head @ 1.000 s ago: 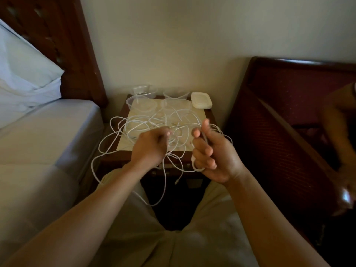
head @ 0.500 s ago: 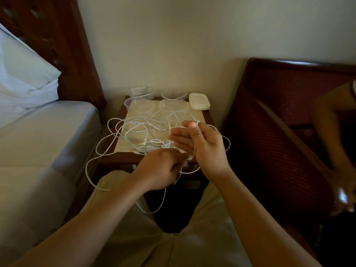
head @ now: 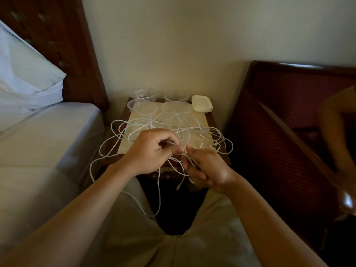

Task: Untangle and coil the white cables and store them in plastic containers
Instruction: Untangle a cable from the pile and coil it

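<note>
A tangle of white cables [head: 194, 130] sprawls over the small wooden bedside table [head: 209, 120] and hangs off its front and left edges. My left hand [head: 152, 151] pinches a strand between thumb and fingers above the table's front edge. Just to its right, my right hand [head: 206, 168] grips a small bundle of cable, with a plug end dangling below it. Clear plastic containers [head: 142, 107] stand at the back of the table, with a stack of white lids [head: 201, 106] at the back right.
A bed with a white sheet [head: 44, 143] and pillow [head: 27, 79] lies close on the left. A dark red chair [head: 289, 122] stands on the right, where another person's arm [head: 335, 120] shows. The wall is right behind the table.
My left hand rose from below the table edge and now pinches a strand. My right hand dropped lower and curled round a bundle of cable.
</note>
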{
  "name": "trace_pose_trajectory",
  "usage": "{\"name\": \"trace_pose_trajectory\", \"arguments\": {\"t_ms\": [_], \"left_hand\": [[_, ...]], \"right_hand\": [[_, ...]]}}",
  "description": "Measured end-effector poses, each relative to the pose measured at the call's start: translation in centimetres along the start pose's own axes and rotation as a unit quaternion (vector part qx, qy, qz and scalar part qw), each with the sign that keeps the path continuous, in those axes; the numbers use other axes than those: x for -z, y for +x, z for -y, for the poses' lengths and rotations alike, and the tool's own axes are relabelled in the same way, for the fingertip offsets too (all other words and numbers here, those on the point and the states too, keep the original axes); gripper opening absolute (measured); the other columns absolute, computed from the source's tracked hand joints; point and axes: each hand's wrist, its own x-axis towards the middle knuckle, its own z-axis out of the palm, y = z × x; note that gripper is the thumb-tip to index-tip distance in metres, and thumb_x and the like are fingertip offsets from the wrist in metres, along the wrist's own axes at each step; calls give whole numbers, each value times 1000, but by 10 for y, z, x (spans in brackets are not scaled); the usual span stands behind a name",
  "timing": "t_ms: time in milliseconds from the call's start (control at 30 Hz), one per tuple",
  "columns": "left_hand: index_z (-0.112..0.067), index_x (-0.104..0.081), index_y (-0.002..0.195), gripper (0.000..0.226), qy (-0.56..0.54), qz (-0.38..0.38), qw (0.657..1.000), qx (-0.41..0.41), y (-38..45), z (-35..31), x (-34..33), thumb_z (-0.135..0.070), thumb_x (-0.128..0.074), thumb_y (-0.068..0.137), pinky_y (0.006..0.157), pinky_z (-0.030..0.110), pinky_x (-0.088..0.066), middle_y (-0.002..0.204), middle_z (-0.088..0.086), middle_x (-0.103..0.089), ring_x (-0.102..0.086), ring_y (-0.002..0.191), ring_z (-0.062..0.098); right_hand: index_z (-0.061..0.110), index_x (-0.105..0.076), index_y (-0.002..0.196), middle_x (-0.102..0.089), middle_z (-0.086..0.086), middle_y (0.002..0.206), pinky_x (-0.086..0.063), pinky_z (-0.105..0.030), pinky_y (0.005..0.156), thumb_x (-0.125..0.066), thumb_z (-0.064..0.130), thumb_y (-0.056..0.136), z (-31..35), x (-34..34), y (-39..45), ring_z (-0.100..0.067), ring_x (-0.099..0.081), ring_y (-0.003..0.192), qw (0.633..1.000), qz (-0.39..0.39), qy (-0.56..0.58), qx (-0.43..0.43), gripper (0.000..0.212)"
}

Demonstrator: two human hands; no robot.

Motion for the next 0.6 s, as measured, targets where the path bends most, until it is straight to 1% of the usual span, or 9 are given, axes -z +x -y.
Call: {"name": "trace_pose_trajectory", "arguments": {"t_ms": [67,100,167,233,300,367,433,500,600], "left_hand": [[-19,-73,85,9,-99,-6,993,61,-2,-6,-6,-27,-75,89,74,20,-51,81,-6,-70,-66,78,10],[-20,-72,85,13,-134,-5,987,87,-3,-8,-11,-31,-70,93,78,27,-53,82,-4,-70,-66,80,11],[-23,-72,83,25,-180,3,977,119,-5,-11,-21,-35,-60,101,86,44,-54,83,0,-71,-68,85,23],[-26,-67,77,33,-209,4,968,141,-6,-15,-28,-36,-51,105,79,51,-50,77,1,-68,-64,78,30],[-30,-63,72,37,-209,-20,965,156,-6,-21,-32,-34,-49,106,70,46,-48,71,-5,-64,-58,69,21],[-33,-61,69,38,-204,-47,964,165,-6,-23,-35,-29,-51,106,73,45,-49,70,-9,-64,-60,69,16],[-31,-61,70,35,-220,-58,957,179,-8,-22,-36,-31,-54,104,74,50,-52,70,-4,-68,-65,69,23],[-23,-62,74,30,-252,-64,948,184,-10,-21,-36,-35,-57,101,70,54,-54,71,6,-70,-67,66,33],[-15,-63,72,30,-287,-107,933,191,-10,-27,-39,-20,-59,102,70,39,-55,69,3,-68,-65,67,22]], "right_hand": [[13,-58,74,-32,3,39,-14,-18,35,-34,49,106,0,2,-2,-7,-23,27,987,79,136,-27,53],[14,-58,73,-32,5,38,-16,-16,33,-34,48,105,0,2,-2,-5,-24,26,979,91,181,-26,52],[15,-58,72,-34,5,40,-17,-17,31,-37,48,105,2,-2,0,-4,-26,26,973,69,218,1,51],[15,-59,72,-36,5,42,-16,-19,33,-42,50,102,3,-7,2,-4,-28,27,973,39,224,29,50],[14,-59,74,-38,4,43,-19,-18,33,-42,51,102,2,-11,4,-5,-29,28,971,30,236,36,50],[13,-58,76,-40,4,44,-24,-18,33,-38,51,104,0,-13,4,-6,-32,30,968,31,248,29,52],[12,-58,78,-43,2,46,-33,-20,38,-34,50,106,-4,-13,4,-10,-41,35,961,57,269,24,53],[11,-61,81,-48,0,50,-41,-22,47,-33,46,106,-8,-11,3,-14,-51,42,952,98,290,26,51],[10,-65,88,-51,3,51,-45,-20,48,-35,44,105,-15,-10,3,-10,-54,43,924,151,350,24,48]]}}
